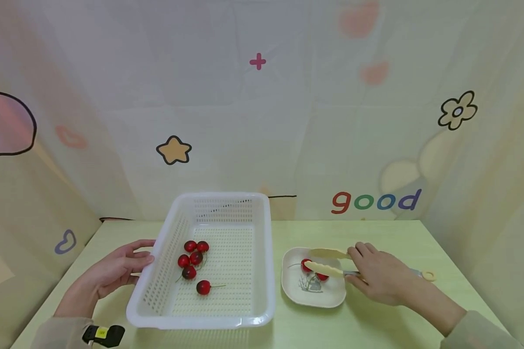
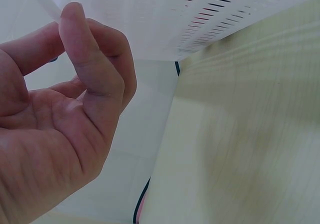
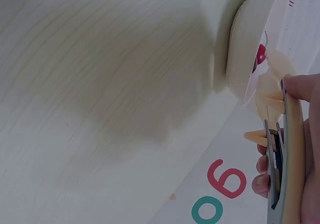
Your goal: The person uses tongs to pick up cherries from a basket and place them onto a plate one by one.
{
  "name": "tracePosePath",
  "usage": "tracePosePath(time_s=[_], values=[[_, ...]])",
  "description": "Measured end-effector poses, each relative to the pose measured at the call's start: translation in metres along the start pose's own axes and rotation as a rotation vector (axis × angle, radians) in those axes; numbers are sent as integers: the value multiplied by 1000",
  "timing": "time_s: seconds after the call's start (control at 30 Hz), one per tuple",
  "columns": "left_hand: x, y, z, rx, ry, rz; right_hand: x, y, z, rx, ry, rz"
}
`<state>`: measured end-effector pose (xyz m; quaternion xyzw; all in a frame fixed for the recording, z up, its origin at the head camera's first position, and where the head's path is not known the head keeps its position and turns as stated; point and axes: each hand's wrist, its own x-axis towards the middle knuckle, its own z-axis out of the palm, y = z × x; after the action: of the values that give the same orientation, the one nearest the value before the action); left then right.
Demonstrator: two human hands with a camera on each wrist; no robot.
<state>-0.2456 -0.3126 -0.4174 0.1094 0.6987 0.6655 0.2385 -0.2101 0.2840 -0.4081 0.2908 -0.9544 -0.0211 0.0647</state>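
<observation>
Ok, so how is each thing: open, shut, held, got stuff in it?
Tongs: open, held over the plate
Plate: upright, two cherries showing on it
Basket: upright, six cherries inside
Left hand: holding the basket's rim
Right hand: holding the tongs

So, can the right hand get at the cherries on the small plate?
Probably yes: the right hand holds tongs, tips parted over the plate near the cherries, and nothing seems in the way.
</observation>
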Motion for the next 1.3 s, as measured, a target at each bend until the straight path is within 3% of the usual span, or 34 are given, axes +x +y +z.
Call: tracePosePath(time_s=[0.2, 0.73, 1.3], values=[[0, 1, 0, -4, -2, 3, 1, 1, -2, 1, 18, 21], [0, 2, 0, 1, 5, -4, 17, -5, -11, -19, 200, -41], [1, 0, 0, -1, 4, 0, 34, -18, -11, -46, 168, -1]])
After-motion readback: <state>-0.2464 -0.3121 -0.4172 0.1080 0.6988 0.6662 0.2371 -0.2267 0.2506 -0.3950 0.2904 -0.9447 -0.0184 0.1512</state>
